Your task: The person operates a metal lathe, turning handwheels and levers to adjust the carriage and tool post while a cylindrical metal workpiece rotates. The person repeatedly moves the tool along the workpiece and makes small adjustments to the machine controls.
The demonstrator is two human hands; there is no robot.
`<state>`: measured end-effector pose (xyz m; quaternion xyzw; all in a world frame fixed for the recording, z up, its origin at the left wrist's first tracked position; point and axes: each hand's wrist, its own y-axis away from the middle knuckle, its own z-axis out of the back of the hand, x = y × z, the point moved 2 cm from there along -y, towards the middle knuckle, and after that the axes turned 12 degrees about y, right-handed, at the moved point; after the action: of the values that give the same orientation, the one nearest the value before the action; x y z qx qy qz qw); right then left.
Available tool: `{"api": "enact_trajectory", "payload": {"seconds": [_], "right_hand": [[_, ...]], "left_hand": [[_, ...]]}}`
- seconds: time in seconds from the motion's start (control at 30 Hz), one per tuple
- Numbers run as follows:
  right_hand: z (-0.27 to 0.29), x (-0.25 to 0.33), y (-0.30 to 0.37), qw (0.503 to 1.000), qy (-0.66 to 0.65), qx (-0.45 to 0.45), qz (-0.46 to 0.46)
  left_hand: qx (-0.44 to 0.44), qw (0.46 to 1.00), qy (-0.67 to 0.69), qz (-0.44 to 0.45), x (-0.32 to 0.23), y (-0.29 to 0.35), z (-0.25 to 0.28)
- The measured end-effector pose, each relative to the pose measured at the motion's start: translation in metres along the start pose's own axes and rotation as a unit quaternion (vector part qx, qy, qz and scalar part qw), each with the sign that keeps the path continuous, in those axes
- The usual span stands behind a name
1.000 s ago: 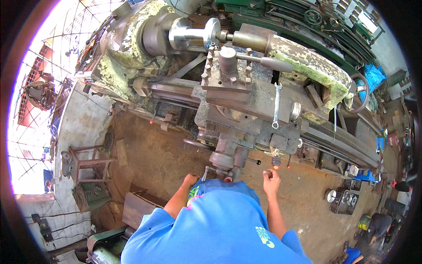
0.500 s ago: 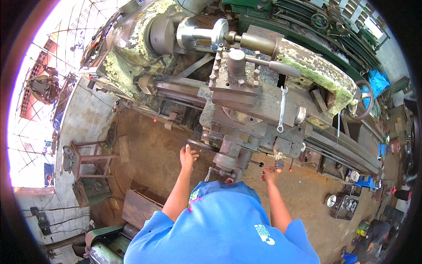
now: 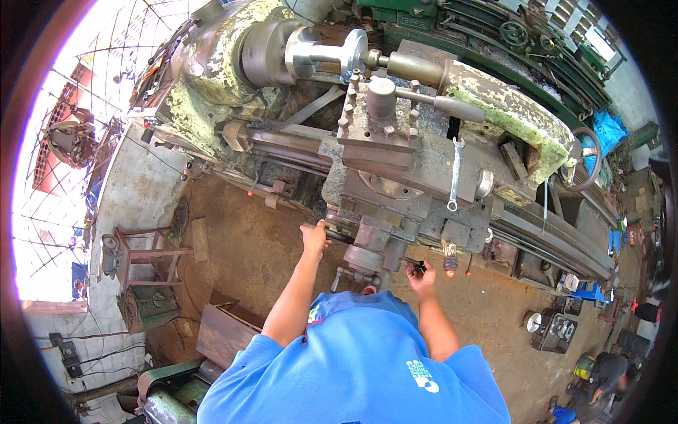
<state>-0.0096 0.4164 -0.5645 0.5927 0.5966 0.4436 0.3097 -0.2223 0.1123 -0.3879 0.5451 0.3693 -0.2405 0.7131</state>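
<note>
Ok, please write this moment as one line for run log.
left hand: at dark round metal handwheel | right hand: at black-knobbed thin metal lever | shiny long metal wrench: lying on grey metal slide

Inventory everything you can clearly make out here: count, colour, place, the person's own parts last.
Chuck: 1, grey, upper left
Tailstock: 1, patchy green, upper right
Workpiece: 1, silver, between chuck and tailstock
Tool post: 1, grey, upper centre
Spanner: 1, silver, right of tool post
Carriage handwheel: 1, dark, below tool post
Black-knobbed carriage lever: 1, black, centre
Second machine: 1, green, top right
Plastic sheet: 1, blue, far right
Stand: 1, brown, left
Co-worker: at least 1, dark top, lower right
Shirt: 1, blue, bottom centre
Left hand: 1, bare, at handwheel
Right hand: 1, bare, at lever
Forearms: 2, bare, lower centre
</note>
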Motion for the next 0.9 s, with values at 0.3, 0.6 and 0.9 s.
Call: {"api": "enact_trajectory", "payload": {"seconds": [0.3, 0.6, 0.9], "right_hand": [[-0.018, -0.005, 0.028, 0.994, -0.086, -0.063, 0.019], [0.003, -0.006, 0.011, 0.995, -0.095, -0.015, -0.011], [0.020, 0.023, 0.005, 0.950, 0.178, -0.175, 0.188]], "left_hand": [[0.019, 0.999, -0.017, 0.026, -0.003, -0.009, 0.004], [0.019, 0.999, -0.027, 0.036, -0.002, -0.014, 0.004], [0.020, 0.999, -0.042, 0.025, 0.002, -0.015, 0.002]]}}
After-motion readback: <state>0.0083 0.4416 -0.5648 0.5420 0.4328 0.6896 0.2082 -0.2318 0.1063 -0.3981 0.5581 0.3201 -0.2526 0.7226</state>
